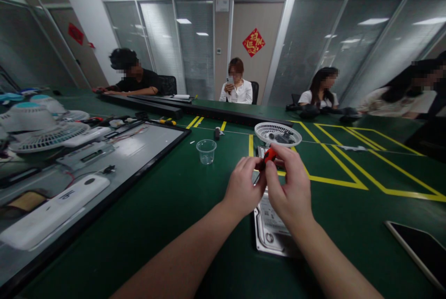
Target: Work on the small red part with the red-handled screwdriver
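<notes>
A red-and-black handle, which looks like a screwdriver (269,155), is held up between my two hands. My right hand (291,180) is closed with thumb and fingers round the red part. Close against it, my left hand (245,185) pinches the darker lower part; its fingertips are partly hidden. Beneath both hands a silver hard drive (273,231) lies flat on the green table, its middle covered by my hands. Just beyond them stands a white fan grille (278,134) with small dark parts in it.
A clear plastic cup (206,152) stands left of my hands. At left, a grey panel (139,150) bears a white device (55,211) and other parts. A phone (418,248) lies at right. Several people sit beyond the long black bars (223,114).
</notes>
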A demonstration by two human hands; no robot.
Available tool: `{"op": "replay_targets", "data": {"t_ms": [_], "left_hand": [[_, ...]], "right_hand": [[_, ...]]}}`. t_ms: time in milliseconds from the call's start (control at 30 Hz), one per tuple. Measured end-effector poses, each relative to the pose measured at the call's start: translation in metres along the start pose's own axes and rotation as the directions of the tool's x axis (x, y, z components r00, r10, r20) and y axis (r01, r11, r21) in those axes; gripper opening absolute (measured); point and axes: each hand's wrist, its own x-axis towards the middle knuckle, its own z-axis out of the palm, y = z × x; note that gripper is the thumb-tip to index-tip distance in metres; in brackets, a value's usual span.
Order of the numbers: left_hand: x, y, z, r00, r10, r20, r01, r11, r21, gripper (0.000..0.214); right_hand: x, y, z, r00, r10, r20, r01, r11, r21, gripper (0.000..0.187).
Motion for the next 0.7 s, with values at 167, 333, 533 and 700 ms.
{"op": "replay_targets", "data": {"t_ms": [167,333,533,700], "left_hand": [[-0.0009,-0.0014,0.0008,0.999,-0.015,-0.039,0.015,1.000,0.002,0.024],[-0.0003,-0.0016,0.0002,1.000,-0.003,-0.027,0.003,1.000,0.019,0.014],[-0.0014,-0.0005,0.0004,1.000,-0.016,-0.018,0.016,1.000,-0.002,0.024],[-0.0009,-0.0020,0.0009,0.999,-0.006,-0.044,0.006,1.000,0.006,0.017]], "right_hand": [[0.0005,0.0015,0.0003,1.000,-0.007,-0.023,0.006,0.999,-0.038,0.035],[0.0008,0.0002,-0.0007,1.000,-0.009,-0.025,0.008,0.999,-0.038,0.035],[0.0001,0.0011,-0.0003,1.000,0.004,-0.010,-0.005,1.000,-0.008,0.037],[0.0009,0.0007,-0.0009,0.999,-0.011,-0.042,0.009,0.999,-0.052,0.034]]}}
